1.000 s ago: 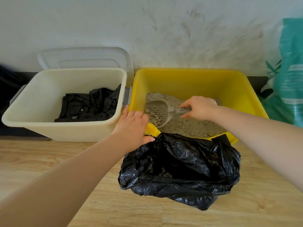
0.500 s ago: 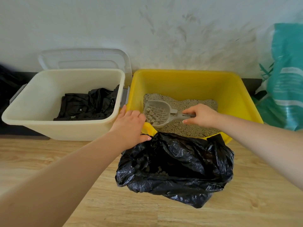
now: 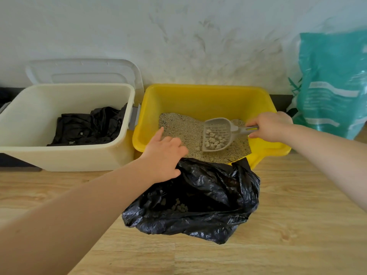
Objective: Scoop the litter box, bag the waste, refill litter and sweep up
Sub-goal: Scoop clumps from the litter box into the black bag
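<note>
A yellow litter box (image 3: 206, 98) stands against the wall, holding beige litter (image 3: 184, 128). My right hand (image 3: 270, 127) grips the handle of a grey slotted scoop (image 3: 217, 133), which carries several clumps and tilts down over the litter near the box's front edge. My left hand (image 3: 163, 155) rests on the front rim of the box and holds the near edge of a black waste bag (image 3: 200, 199). The bag lies open on the floor just in front of the box, with a few clumps inside.
A cream plastic bin (image 3: 65, 157) with crumpled black bags (image 3: 89, 126) inside sits left of the litter box, its clear lid (image 3: 83, 70) leaning on the wall behind. A teal litter sack (image 3: 333, 82) stands at the right. The floor (image 3: 297, 225) is light wood.
My right hand has drawn the loaded scoop to the right and toward the front of the box. My left hand stays on the rim and bag edge.
</note>
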